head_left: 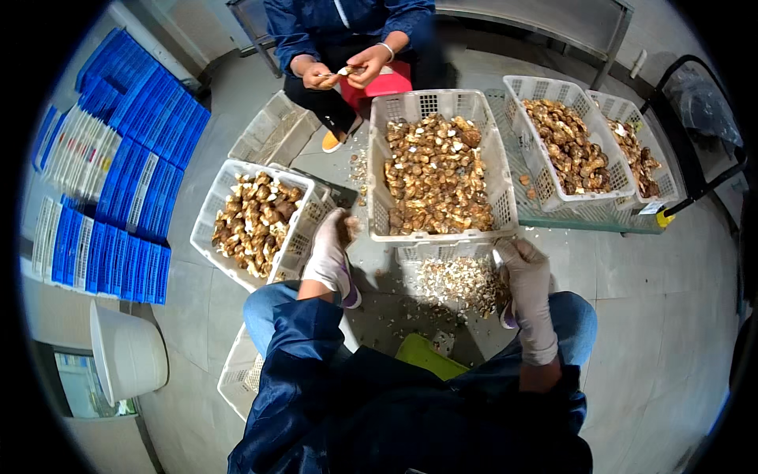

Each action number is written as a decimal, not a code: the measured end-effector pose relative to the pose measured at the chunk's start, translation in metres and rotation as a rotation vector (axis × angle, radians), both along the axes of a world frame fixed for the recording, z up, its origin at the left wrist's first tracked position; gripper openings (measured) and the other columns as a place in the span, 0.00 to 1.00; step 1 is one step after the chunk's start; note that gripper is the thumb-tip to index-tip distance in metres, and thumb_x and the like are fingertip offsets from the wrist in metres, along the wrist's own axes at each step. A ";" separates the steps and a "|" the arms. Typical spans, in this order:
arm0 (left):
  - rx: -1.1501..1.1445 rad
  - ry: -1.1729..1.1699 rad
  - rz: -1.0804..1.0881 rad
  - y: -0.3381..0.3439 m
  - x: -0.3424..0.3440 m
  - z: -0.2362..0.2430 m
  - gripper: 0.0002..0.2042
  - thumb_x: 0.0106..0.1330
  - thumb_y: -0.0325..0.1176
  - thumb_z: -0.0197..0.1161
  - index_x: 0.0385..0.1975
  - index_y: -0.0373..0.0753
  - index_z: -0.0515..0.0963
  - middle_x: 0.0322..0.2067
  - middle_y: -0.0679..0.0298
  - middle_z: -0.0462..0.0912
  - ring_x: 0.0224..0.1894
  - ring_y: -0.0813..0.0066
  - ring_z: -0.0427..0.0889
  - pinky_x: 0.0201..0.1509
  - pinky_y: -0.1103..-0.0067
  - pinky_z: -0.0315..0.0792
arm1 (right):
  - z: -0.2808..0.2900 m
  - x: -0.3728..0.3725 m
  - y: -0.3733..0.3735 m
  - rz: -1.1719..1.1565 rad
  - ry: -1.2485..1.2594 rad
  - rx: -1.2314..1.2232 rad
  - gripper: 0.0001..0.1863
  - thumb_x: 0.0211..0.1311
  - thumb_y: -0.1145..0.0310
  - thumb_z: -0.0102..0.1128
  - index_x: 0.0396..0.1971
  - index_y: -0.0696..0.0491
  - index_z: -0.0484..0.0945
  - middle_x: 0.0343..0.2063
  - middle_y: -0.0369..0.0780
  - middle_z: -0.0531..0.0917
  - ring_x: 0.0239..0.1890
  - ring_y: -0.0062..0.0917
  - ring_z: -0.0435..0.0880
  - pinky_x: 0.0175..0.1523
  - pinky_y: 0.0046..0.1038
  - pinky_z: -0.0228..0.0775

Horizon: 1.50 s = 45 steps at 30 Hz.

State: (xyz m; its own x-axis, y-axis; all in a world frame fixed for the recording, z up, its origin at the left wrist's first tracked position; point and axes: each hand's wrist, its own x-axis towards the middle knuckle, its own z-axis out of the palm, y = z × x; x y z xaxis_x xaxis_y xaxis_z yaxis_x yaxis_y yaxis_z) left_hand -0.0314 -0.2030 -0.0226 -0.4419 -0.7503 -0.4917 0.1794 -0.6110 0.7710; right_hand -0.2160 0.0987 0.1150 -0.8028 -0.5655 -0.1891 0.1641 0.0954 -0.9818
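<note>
The gloved left hand (330,254) pinches a brown mushroom piece (347,229) beside the white plastic basket (237,174); the right hand's (527,276) grip is unclear.

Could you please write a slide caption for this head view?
Gloved left hand and right hand beside white crates of mushrooms; another person sits opposite.
</note>
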 end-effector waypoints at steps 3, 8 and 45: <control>-0.113 -0.339 -0.394 0.046 -0.073 0.029 0.13 0.63 0.40 0.50 0.34 0.36 0.74 0.24 0.62 0.79 0.23 0.76 0.76 0.27 0.83 0.69 | 0.002 -0.035 0.003 0.032 0.222 -0.007 0.07 0.55 0.74 0.55 0.21 0.60 0.77 0.12 0.32 0.71 0.13 0.12 0.65 0.17 0.17 0.54; -0.812 -0.919 -0.893 0.046 -0.163 -0.033 0.19 0.58 0.45 0.54 0.43 0.37 0.74 0.37 0.54 0.79 0.41 0.59 0.77 0.45 0.72 0.69 | -0.012 -0.061 0.006 -0.065 0.005 0.119 0.07 0.54 0.73 0.57 0.22 0.60 0.77 0.13 0.32 0.72 0.14 0.11 0.66 0.18 0.17 0.54; -0.859 -1.333 -1.140 0.046 -0.220 -0.097 0.20 0.48 0.45 0.62 0.37 0.37 0.77 0.38 0.55 0.79 0.42 0.64 0.77 0.43 0.73 0.70 | -0.025 -0.074 -0.011 0.057 0.771 0.248 0.08 0.54 0.66 0.55 0.24 0.55 0.73 0.17 0.44 0.75 0.19 0.37 0.75 0.25 0.32 0.66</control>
State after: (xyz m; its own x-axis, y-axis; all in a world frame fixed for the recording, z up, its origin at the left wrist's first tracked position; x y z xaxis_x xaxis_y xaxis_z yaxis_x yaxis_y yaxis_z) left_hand -0.2510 -0.1572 -0.1200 -0.5298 -0.6128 -0.5864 -0.8187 0.5501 0.1648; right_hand -0.2895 0.0880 0.0898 -0.7297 -0.6237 0.2802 -0.5616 0.3131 -0.7659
